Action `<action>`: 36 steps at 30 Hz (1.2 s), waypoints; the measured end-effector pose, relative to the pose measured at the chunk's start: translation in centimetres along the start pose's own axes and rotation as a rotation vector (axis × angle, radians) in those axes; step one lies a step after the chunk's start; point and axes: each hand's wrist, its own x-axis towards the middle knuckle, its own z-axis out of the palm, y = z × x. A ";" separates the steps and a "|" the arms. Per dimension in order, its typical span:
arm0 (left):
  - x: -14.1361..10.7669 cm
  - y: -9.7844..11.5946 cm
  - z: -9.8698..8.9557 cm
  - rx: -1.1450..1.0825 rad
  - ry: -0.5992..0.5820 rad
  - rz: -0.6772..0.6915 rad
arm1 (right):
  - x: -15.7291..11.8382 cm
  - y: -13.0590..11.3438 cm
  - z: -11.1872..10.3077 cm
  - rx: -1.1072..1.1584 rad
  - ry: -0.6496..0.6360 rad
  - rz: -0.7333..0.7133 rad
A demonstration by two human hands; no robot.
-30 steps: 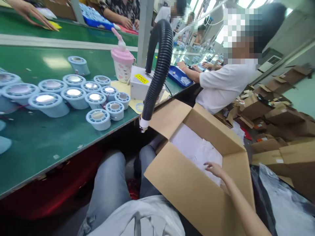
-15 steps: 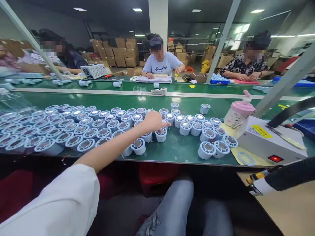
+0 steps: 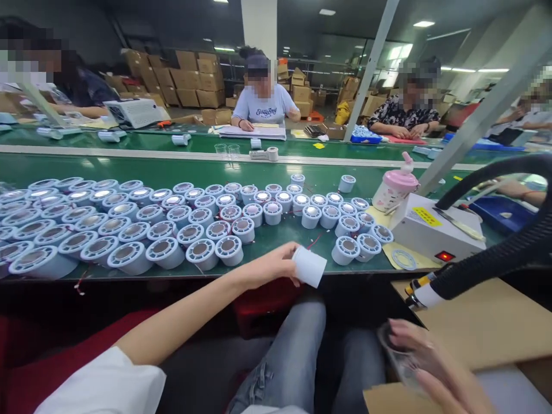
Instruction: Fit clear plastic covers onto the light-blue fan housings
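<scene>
Tilted on its side over the front edge of the bench is a light-blue cylindrical housing [image 3: 311, 268], with the fingers of my left hand [image 3: 276, 265] closed round one end. Its slotted face is turned out of view. Low on the right, over an open cardboard box [image 3: 379, 399], my right hand [image 3: 435, 359] is curled round a clear plastic cup [image 3: 401, 359]; both are smeared by motion. Many similar housings [image 3: 201, 253] stand upright in rows on the green bench [image 3: 280, 259], slotted rings and grey discs facing up, thin red wires between some.
Right of the housings stand a grey box with a lit red switch [image 3: 444, 256], a black hose [image 3: 487, 259] and a pink-lidded cup [image 3: 394, 188]. A pale ring [image 3: 404, 259] lies on yellow paper. A slanted metal post [image 3: 470, 123] rises behind. Co-workers [image 3: 263, 109] sit across the bench.
My left hand has come back from among the rows toward the bench edge, now carrying a housing. My right hand has entered view with a clear cup. The view has shifted.
</scene>
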 end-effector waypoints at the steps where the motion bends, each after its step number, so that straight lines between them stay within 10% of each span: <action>1: -0.1 -0.3 1.1 -0.183 -0.112 0.002 | 0.4 -1.4 1.1 -0.114 0.006 -0.087; 4: -0.2 -1.2 4.2 -0.563 -0.365 -0.051 | 2.7 -5.1 4.2 -0.432 0.075 -0.230; 7: -0.3 -1.3 5.9 -0.440 -0.462 -0.072 | 4.6 -6.9 5.6 -0.612 0.123 -0.254; 13: -1.3 -0.7 6.2 0.133 -0.208 0.276 | 4.5 -7.5 4.6 -0.375 -0.115 -0.068; 19: -1.0 -2.6 7.5 -0.006 -0.052 0.326 | 3.9 -7.7 4.7 0.100 -0.081 0.075; 30: -1.3 -3.3 8.2 -0.281 -0.294 0.243 | 3.6 -5.9 4.4 0.604 0.054 0.279; 36: -1.8 -2.7 8.3 -0.506 -0.327 0.061 | 2.4 -6.3 4.3 0.127 0.003 -0.061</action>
